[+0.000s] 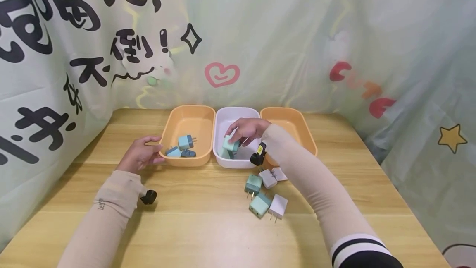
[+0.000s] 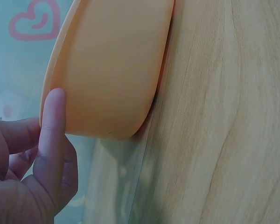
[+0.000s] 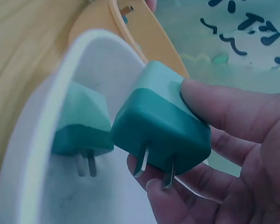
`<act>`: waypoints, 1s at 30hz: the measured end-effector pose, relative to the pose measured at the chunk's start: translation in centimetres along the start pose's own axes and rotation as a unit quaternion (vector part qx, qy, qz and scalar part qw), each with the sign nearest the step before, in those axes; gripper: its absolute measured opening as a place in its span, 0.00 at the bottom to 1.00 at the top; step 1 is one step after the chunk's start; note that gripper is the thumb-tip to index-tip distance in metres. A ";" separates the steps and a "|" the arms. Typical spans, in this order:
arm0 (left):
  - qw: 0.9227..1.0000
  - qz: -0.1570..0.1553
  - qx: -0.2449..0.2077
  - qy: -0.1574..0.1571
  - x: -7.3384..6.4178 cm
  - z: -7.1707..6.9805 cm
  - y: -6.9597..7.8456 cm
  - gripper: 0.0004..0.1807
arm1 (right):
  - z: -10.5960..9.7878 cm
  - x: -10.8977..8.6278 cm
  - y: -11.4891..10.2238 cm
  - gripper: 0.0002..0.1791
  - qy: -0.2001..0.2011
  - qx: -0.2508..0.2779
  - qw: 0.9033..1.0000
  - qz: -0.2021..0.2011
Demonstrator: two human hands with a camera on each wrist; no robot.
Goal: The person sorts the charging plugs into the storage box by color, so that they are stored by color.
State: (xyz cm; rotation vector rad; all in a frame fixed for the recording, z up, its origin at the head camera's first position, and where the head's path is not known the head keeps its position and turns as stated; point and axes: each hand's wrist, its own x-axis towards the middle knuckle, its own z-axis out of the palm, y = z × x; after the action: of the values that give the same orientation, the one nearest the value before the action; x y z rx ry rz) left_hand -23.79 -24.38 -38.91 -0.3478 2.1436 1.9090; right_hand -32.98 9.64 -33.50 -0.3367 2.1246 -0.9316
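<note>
My right hand (image 1: 248,129) pinches a green two-tone plug charger (image 3: 161,116) over the white tray (image 1: 238,163), its two metal prongs pointing down in the right wrist view. Inside that tray lies another green charger (image 3: 84,121), close beside the held one. At the left, my left hand (image 1: 143,154) holds the near left corner of an orange tray (image 1: 198,125), with thumb and fingers at its rim in the left wrist view. A few blue chargers (image 1: 184,142) lie in this orange tray.
Right of the white tray stands a second orange tray (image 1: 284,117), partly hidden by my right forearm. On the wooden table in front lie loose green chargers (image 1: 259,206) and white chargers (image 1: 278,206). A printed cloth (image 1: 279,53) hangs behind the table.
</note>
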 end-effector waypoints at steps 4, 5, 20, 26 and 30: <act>1.000 -0.004 0.004 0.002 0.0 0.0 0.0 0.30 | -0.3 0.4 0.0 0.20 0.007 0.020 1.000 0.015; 1.000 -0.005 0.004 0.003 0.0 0.0 0.0 0.30 | -0.4 0.6 0.0 0.21 0.009 0.026 0.999 0.018; 1.000 -0.007 -0.017 0.006 0.2 0.0 -0.1 0.30 | -1.3 2.5 0.5 0.21 0.022 0.063 0.996 0.058; 1.000 -0.006 -0.013 0.002 0.2 0.0 -0.1 0.30 | -1.3 2.7 0.7 0.22 0.019 0.061 0.996 0.059; 1.000 -0.007 -0.017 0.002 0.2 0.0 0.0 0.30 | -1.3 2.7 0.6 0.22 0.018 0.074 0.996 0.052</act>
State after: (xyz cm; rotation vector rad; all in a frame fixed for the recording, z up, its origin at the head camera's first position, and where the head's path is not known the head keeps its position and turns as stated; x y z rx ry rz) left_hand -23.99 -24.37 -39.00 -0.3721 2.1094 1.9406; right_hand -35.75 9.36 -34.83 -0.1344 2.0688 -1.0345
